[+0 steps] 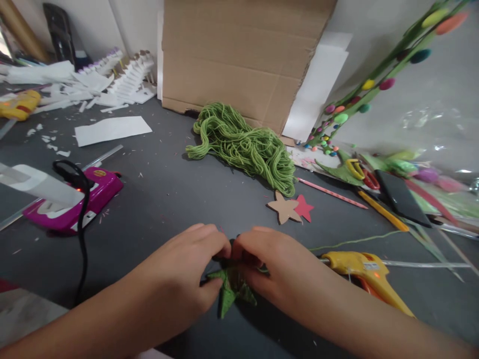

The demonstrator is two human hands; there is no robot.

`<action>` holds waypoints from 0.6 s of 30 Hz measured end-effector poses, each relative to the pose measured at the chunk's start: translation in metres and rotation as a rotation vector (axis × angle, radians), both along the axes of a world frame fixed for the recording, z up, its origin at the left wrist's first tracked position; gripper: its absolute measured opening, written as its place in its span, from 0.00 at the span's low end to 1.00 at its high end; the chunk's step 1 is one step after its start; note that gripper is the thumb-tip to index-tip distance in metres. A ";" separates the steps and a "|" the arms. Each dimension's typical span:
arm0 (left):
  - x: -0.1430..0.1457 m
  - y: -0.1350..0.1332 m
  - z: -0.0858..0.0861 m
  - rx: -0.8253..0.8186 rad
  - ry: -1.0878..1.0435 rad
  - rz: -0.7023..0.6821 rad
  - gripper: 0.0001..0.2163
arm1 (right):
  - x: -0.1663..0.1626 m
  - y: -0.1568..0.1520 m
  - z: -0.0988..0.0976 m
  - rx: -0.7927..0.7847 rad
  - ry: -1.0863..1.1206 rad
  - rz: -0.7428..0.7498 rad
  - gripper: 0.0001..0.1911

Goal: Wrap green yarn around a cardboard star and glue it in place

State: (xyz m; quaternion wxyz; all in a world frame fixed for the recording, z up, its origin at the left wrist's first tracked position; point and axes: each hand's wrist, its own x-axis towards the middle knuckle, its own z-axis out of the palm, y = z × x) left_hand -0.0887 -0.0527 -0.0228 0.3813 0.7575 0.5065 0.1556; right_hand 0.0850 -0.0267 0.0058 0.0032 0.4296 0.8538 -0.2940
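Note:
Both hands meet low in the middle of the dark table (pixel 160 199). My left hand (pixel 194 264) and my right hand (pixel 269 264) are closed, fingers pinched on a star wrapped in green yarn (pixel 230 289). The star's lower points stick out below my fingers; its top is hidden by them. A thin green yarn strand (pixel 355 242) trails off to the right from the hands. A loose bundle of the same green yarn (pixel 243 144) lies further back. A plain cardboard star (pixel 283 207) and a red star (pixel 305 207) lie side by side between the bundle and my hands.
A yellow glue gun (pixel 368 276) lies just right of my right hand. A magenta device (pixel 75 197) with a black cable sits at the left. A cardboard sheet (pixel 239 55) leans at the back. Scissors, pencils, a dark phone and a beaded green branch (pixel 374 85) crowd the right.

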 end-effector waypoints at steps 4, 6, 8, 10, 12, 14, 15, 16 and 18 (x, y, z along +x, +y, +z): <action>-0.006 0.003 0.000 0.025 -0.011 -0.123 0.13 | 0.004 -0.001 0.000 -0.009 -0.016 -0.056 0.08; -0.008 0.005 0.002 0.051 -0.006 -0.168 0.14 | 0.007 0.000 0.001 0.001 -0.019 -0.058 0.09; -0.008 0.007 0.004 0.085 0.010 -0.195 0.14 | 0.010 0.001 0.001 0.016 -0.024 -0.046 0.09; -0.006 0.009 0.006 0.123 0.041 -0.210 0.14 | 0.012 0.004 0.001 0.031 -0.029 -0.040 0.10; -0.004 0.011 0.008 0.159 0.076 -0.228 0.15 | 0.014 0.006 0.001 0.047 -0.036 -0.049 0.09; -0.002 0.012 0.009 0.196 0.096 -0.251 0.17 | 0.016 0.008 0.001 0.071 -0.040 -0.065 0.09; -0.002 0.012 0.009 0.211 0.101 -0.261 0.17 | 0.017 0.009 0.002 0.082 -0.041 -0.072 0.08; -0.002 0.012 0.008 0.227 0.104 -0.272 0.18 | 0.018 0.009 0.002 0.093 -0.039 -0.078 0.08; -0.002 0.013 0.007 0.261 0.107 -0.292 0.20 | 0.020 0.007 0.004 0.108 -0.033 -0.081 0.08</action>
